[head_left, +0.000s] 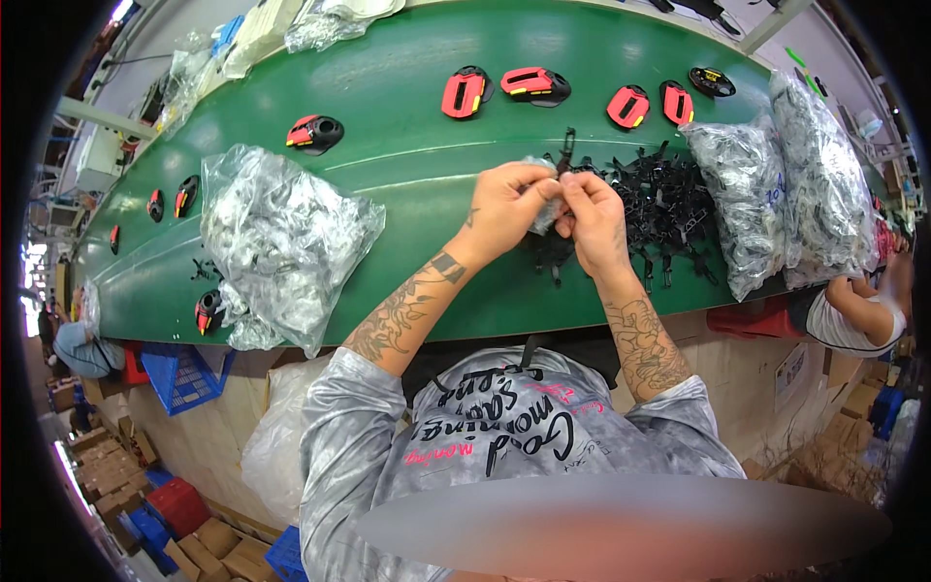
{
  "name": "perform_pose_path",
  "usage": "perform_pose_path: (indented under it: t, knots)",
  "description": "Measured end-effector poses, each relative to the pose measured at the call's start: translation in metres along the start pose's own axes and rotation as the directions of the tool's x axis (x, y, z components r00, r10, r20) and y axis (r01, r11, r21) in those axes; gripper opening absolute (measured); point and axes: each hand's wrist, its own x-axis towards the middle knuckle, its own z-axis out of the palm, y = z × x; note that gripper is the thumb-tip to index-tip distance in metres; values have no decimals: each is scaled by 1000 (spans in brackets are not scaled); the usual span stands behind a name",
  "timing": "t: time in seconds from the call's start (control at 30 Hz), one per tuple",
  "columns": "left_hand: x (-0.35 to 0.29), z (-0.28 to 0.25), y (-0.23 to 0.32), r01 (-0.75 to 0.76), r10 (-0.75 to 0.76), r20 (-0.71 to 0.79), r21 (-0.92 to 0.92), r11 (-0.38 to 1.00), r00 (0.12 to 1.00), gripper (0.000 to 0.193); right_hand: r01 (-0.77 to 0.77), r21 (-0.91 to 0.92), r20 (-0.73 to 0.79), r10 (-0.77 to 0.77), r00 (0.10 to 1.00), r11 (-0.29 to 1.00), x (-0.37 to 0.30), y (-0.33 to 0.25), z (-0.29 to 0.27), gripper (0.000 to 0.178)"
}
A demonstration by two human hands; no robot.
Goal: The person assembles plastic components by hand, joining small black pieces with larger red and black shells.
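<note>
Fingers [535, 175] of the left hand [499, 211] grasp a small clear plastic bag [540, 221], while the right hand [598, 225] pinches thumb and forefinger together at the base of a black plastic clip [568, 144]. Slim, with an open slot near its tip, the clip points up between the hands above the green bench [436, 281]; its lower end is hidden by the fingers. Just beside the right hand spreads a tangled pile of black clips [664, 199], bounded on its far right by two stuffed clear bags [739, 199]. A large bulging plastic bag [286, 238] lies left; red-and-black housings [466, 93] dot the bench beyond.
</note>
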Motion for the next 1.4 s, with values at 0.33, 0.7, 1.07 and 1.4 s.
perform_pose_path:
  t: [0.33,0.7,1.07,1.4]
  knots:
    - [48,34,24,-276,294,-40,243,930,955,42,398,467,-336,-258,906,789,1,-54,-39,13]
    - [138,-75,-90,470,-334,-348,773,426,876,79,228,381,-160,-179,971,896,-8,-48,-17,9]
    - [-45,-60,15,197,-181,98,-195,961,979,80,82,-129,168,-60,984,988,-43,-52,27,24]
    - [-99,-77,40,353,-339,189,-771,530,922,81,205,-412,229,-117,966,888,-41,-42,68,27]
